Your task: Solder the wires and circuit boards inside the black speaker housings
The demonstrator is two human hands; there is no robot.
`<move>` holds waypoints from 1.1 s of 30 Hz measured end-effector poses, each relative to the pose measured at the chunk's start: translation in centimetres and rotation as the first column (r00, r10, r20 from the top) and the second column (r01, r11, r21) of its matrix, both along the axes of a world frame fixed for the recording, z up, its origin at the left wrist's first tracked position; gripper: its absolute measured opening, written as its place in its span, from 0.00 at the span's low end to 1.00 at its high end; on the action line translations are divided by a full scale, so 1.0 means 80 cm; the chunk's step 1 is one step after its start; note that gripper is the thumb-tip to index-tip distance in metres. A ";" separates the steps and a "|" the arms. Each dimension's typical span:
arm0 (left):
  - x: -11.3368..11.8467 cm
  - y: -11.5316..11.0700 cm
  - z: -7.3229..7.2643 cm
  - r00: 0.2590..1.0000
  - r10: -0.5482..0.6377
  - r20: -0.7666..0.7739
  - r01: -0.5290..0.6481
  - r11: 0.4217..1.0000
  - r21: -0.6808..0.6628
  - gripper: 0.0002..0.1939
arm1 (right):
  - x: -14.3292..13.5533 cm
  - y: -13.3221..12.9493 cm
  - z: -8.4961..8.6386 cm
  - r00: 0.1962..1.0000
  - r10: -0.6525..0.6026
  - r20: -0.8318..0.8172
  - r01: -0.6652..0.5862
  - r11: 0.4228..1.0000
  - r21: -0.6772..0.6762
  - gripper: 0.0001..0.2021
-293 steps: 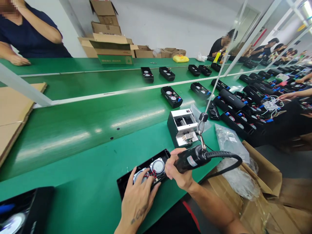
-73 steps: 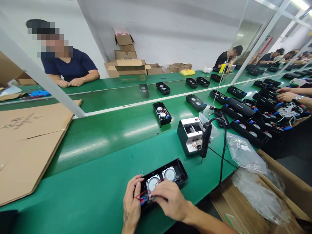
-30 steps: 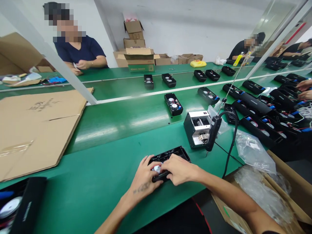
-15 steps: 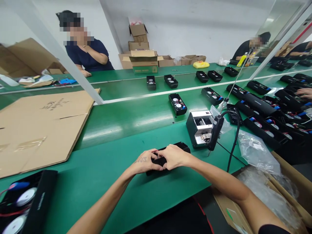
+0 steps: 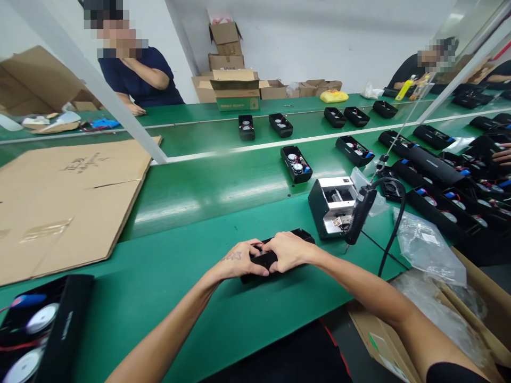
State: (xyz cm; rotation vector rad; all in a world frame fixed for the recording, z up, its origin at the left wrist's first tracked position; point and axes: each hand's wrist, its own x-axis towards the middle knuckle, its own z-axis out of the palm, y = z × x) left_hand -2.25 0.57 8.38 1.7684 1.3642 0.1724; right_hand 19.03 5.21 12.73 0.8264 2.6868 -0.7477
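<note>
Both left hand (image 5: 238, 259) and right hand (image 5: 289, 250) grip the speaker housing (image 5: 265, 259) between them, best braced steady without pinching the red wire (image 5: 258, 244).

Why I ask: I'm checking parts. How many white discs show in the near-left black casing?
2: the upper disc beside the blue cylinder, the lower disc at the picture's bottom edge. Others may be hidden.
</note>
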 end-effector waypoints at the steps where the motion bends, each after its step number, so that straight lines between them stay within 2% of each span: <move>1: 0.000 0.001 0.001 1.000 0.001 0.002 -0.001 1.000 -0.006 0.16 | 0.000 0.001 0.001 1.000 -0.007 0.004 0.007 1.000 -0.009 0.20; 7: -0.002 0.014 0.004 0.999 -0.026 0.047 0.028 0.998 -0.061 0.17 | -0.006 0.021 -0.002 1.000 -0.026 -0.007 0.025 0.991 -0.131 0.21; 10: -0.003 0.020 0.007 0.997 -0.035 0.074 0.042 0.995 -0.086 0.18 | -0.009 0.035 -0.007 0.999 -0.024 -0.037 0.016 0.978 -0.208 0.19; 15: -0.003 0.024 0.010 0.995 -0.023 0.096 0.036 0.991 -0.130 0.15 | -0.011 0.044 -0.009 0.998 -0.033 -0.046 0.020 0.965 -0.261 0.16; 20: -0.003 0.024 0.010 0.993 0.001 0.114 0.015 0.991 -0.135 0.15 | -0.013 0.042 -0.009 0.999 -0.037 -0.038 0.026 0.968 -0.251 0.15; 27: -0.001 0.019 0.005 0.985 0.026 0.168 -0.003 0.990 -0.138 0.15 | -0.013 0.029 -0.008 0.995 -0.090 -0.034 0.083 0.983 -0.165 0.15; 33: -0.001 0.016 0.002 0.983 0.047 0.180 -0.023 0.991 -0.134 0.15 | -0.010 0.026 -0.010 0.996 -0.072 -0.061 0.063 0.989 -0.137 0.12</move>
